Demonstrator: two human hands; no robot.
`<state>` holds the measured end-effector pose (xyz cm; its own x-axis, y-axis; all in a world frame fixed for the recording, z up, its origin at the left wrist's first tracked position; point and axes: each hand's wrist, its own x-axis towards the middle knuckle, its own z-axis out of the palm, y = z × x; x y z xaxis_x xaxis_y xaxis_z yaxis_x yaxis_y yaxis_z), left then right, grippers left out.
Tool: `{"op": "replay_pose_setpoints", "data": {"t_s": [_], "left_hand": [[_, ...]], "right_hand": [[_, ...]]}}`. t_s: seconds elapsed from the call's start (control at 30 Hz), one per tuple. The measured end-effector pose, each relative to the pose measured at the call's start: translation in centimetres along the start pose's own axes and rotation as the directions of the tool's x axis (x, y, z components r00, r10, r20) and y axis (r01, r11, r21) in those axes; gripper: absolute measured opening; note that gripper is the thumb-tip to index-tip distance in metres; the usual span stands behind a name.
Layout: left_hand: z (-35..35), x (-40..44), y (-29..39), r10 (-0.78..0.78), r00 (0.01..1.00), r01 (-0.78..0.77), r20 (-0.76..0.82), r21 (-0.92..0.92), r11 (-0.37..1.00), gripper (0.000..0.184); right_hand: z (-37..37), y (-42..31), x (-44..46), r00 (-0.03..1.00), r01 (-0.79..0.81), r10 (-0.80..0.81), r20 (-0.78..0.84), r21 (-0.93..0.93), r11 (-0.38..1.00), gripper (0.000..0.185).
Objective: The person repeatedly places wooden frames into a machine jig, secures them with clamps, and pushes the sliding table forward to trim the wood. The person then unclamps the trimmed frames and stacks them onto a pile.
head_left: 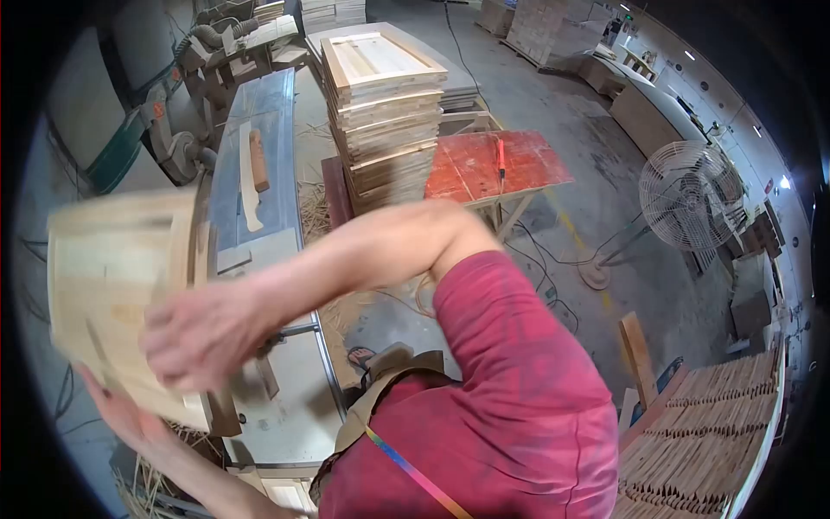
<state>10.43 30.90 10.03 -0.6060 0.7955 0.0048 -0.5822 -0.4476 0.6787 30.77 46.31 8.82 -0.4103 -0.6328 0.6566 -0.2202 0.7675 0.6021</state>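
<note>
A pale wooden framed panel [121,268] is tilted at the left side of the metal-topped machine table, its far part blurred. My left hand [134,421] grips the panel's lower edge, with part of its fingers hidden by the wood. My right hand [197,342] is in front of the panel's near right part, fingers curled but smeared by motion. Whether it touches the panel or holds anything does not show clearly. A thin dark streak on the panel above my left hand is too blurred to name.
On the machine table [275,112] lie a wooden push stick [249,182] and loose strips. Beyond stands a tall stack of framed panels [385,130]. A red-topped stand [519,169] holds a red-handled tool [501,156]. A fan [690,195] and stacked wooden slats [705,441] are at right.
</note>
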Motion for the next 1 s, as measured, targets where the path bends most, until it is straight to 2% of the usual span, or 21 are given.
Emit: {"op": "replay_pose_setpoints", "data": {"t_s": [0.07, 0.1, 0.13, 0.17, 0.2, 0.27, 0.3, 0.33, 0.37, 0.43, 0.47, 0.5, 0.53, 0.57, 0.6, 0.67, 0.77, 0.83, 0.87, 0.93, 1.0], "left_hand": [[-4.1, 0.1, 0.4, 0.086, 0.959, -0.042, -0.268, 0.163, 0.986, 0.061], [-5.3, -0.3, 1.3, 0.085, 0.958, -0.039, -0.275, 0.169, 0.985, 0.061], [-6.2, -0.8, 2.4, 0.080, 0.929, -0.037, -0.361, 0.125, 0.992, 0.059], [-6.7, -1.0, 3.4, 0.072, 0.890, -0.040, -0.450, 0.079, 0.996, 0.057], [-7.0, -0.7, 4.6, 0.072, 0.878, -0.038, -0.473, 0.080, 0.996, 0.057], [-9.6, -0.8, 8.1, 0.126, 0.808, 0.043, -0.576, 0.271, 0.961, 0.057], [-14.1, -0.5, 10.8, 0.226, 0.852, 0.018, -0.472, 0.458, 0.889, 0.059], [-19.7, 0.2, 13.7, 0.240, 0.830, 0.081, -0.503, 0.534, 0.841, 0.061], [-24.2, 0.6, 15.8, 0.380, 0.809, 0.117, -0.448, 0.757, 0.643, 0.062], [-21.1, 1.5, 13.7, 0.486, 0.776, 0.238, -0.401, 0.901, 0.364, 0.057], [-22.7, 2.7, 12.8, 0.568, 0.796, 0.210, -0.210, 0.975, 0.065, 0.051], [-23.9, 3.8, 11.7, 0.551, 0.817, 0.297, -0.171, 0.943, -0.148, 0.046], [-29.2, 5.8, 11.5, 0.422, 0.896, 0.232, -0.140, 0.957, -0.173, 0.044], [-26.9, 7.0, 8.5, 0.306, 0.949, 0.122, -0.075, 0.983, -0.135, 0.042], [-25.4, 7.8, 5.9, 0.320, 0.940, 0.156, -0.116, 0.982, -0.102, 0.041], [-26.8, 10.3, 2.1, 0.151, 0.960, 0.217, -0.235, 0.968, 0.127, 0.039], [-31.3, 14.3, -2.8, 0.003, 0.987, 0.160, -0.161, 0.980, 0.117, 0.037], [-32.7, 16.2, -5.6, -0.066, 0.937, 0.331, -0.344, 0.930, -0.158, 0.032], [-33.2, 16.7, -7.1, -0.078, 0.936, 0.328, -0.344, 0.930, -0.165, 0.032], [-34.1, 17.5, -9.7, -0.024, 0.982, 0.173, -0.190, 0.934, -0.313, 0.034], [-35.2, 18.7, -12.3, -0.058, 0.979, 0.165, -0.193, 0.932, -0.322, 0.035]], "right_hand": [[1.6, -0.3, -0.5, 0.997, -0.043, 0.045, -0.059, 0.041, 0.998, 0.020], [2.5, -0.5, -0.8, 0.989, -0.086, 0.095, -0.110, 0.089, 0.992, 0.024], [3.3, -0.5, -1.6, 0.977, -0.125, 0.146, -0.153, 0.140, 0.982, 0.028], [3.4, -0.5, -3.1, 0.958, -0.234, 0.259, -0.123, 0.187, 0.954, 0.036], [3.2, -0.6, -5.1, 0.926, -0.338, 0.367, -0.087, 0.239, 0.910, 0.043], [5.3, -1.0, -11.2, 0.845, -0.513, 0.534, 0.004, 0.287, 0.809, 0.047], [5.3, -1.0, -13.6, 0.791, -0.605, 0.593, 0.150, 0.331, 0.724, 0.045], [5.2, -1.5, -15.7, 0.668, -0.744, 0.666, 0.334, 0.325, 0.584, 0.045], [5.2, -2.2, -17.1, 0.564, -0.823, 0.672, 0.480, 0.263, 0.503, 0.048], [6.5, -3.1, -18.1, 0.497, -0.867, 0.667, 0.556, 0.279, 0.413, 0.053], [7.2, -3.5, -17.6, 0.448, -0.893, 0.642, 0.622, 0.345, 0.289, 0.051], [8.1, -3.9, -17.1, 0.391, -0.913, 0.611, 0.689, 0.374, 0.162, 0.048], [9.1, -4.1, -16.7, 0.420, -0.896, 0.581, 0.697, 0.420, 0.145, 0.048], [10.0, -4.4, -16.3, 0.440, -0.888, 0.565, 0.697, 0.430, 0.161, 0.044], [10.5, -4.5, -15.9, 0.456, -0.882, 0.554, 0.697, 0.436, 0.178, 0.040], [11.7, -4.3, -15.7, 0.458, -0.881, 0.551, 0.697, 0.439, 0.177, 0.037], [12.5, -3.3, -15.7, 0.494, -0.867, 0.498, 0.713, 0.361, 0.343, 0.027], [12.5, -3.4, -15.7, 0.471, -0.879, 0.488, 0.735, 0.343, 0.332, 0.026], [12.5, -3.6, -15.6, 0.458, -0.884, 0.472, 0.753, 0.329, 0.333, 0.025], [12.6, -3.3, -15.4, 0.431, -0.896, 0.474, 0.768, 0.302, 0.325, 0.025], [12.3, -3.0, -15.1, 0.440, -0.891, 0.444, 0.780, 0.321, 0.320, 0.023]]}}
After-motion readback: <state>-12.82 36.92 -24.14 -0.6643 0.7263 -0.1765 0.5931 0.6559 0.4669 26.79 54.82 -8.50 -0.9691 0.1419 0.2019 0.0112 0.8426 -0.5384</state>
